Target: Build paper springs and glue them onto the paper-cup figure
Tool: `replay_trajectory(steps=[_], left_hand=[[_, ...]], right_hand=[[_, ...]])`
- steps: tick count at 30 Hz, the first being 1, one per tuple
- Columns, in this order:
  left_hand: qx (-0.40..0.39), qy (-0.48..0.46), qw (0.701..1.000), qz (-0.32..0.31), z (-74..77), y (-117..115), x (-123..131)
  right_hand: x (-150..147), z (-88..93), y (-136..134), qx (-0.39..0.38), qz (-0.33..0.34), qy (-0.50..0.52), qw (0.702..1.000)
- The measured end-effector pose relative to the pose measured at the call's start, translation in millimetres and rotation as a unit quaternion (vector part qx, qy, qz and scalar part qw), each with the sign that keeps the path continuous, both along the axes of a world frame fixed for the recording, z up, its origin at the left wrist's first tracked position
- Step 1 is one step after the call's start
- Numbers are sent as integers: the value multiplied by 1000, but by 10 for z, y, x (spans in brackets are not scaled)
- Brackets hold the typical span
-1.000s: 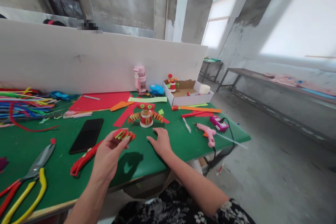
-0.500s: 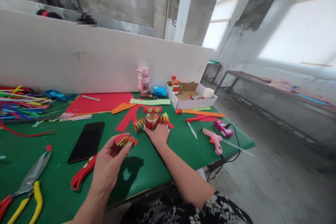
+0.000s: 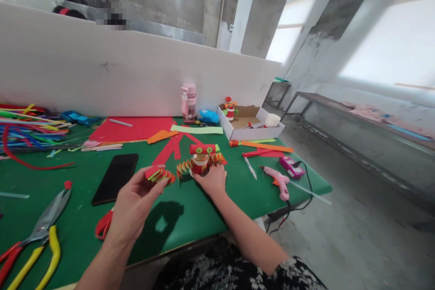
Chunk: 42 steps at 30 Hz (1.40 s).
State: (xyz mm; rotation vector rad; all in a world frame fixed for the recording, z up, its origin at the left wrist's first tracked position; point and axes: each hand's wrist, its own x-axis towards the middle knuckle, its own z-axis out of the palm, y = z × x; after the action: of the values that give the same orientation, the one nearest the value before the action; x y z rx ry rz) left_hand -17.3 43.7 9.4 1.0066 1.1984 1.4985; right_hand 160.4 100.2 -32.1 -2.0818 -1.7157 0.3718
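My left hand (image 3: 131, 204) pinches an accordion-folded paper strip (image 3: 160, 175) in red, green and orange, raised above the green table. To its right, my right hand (image 3: 213, 180) is wrapped round the lower side of a small paper figure (image 3: 200, 166) on the tabletop. The figure has a red-banded cup body and orange zigzag-folded paper arms sticking out on both sides. A red paper roll (image 3: 203, 149) with two green ring eyes sits at the cup's upper edge; whether it is attached I cannot tell. My palm and fingers hide part of the cup.
Left lie large scissors (image 3: 44, 222), a red-handled tool (image 3: 104, 224) and a phone (image 3: 115, 178). Paper strips (image 3: 168, 150) lie behind the figure. A pink glue gun (image 3: 279, 182) with its cord is right; a white box (image 3: 253, 133) and pink bottle (image 3: 189, 103) stand at the back.
The view has shifted slightly, moving most things right. My left hand has come a little left and up with the folded strip. The right hand keeps its hold on the figure.
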Motion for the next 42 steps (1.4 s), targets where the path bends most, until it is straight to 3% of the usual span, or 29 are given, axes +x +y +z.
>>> replay_trajectory(steps=[9, 16, 21, 26, 29, 33, 39, 42], left_hand=[[35, 34, 998, -26, 397, 291, 271], [38, 101, 986, -124, 618, 564, 617], [4, 118, 983, -144, 593, 682, 687], [-1, 138, 977, -163, 550, 704, 724], [-3, 141, 976, -164, 549, 681, 751], [-7, 119, 982, -145, 536, 667, 755], [-107, -34, 983, -146, 470, 773, 729], [-135, -87, 978, -135, 438, 817, 703]], right_hand=[[393, 16, -382, 13, 85, 30, 996], [650, -103, -573, 43, 155, 76, 984], [839, -97, -837, 88, 128, 121, 980], [723, 211, -726, 262, 91, 238, 931], [644, 326, -607, 271, 91, 283, 915], [673, 299, -590, 280, 108, 291, 909], [896, 339, -660, 282, 100, 266, 916], [1103, 378, -720, 299, 61, 244, 921]])
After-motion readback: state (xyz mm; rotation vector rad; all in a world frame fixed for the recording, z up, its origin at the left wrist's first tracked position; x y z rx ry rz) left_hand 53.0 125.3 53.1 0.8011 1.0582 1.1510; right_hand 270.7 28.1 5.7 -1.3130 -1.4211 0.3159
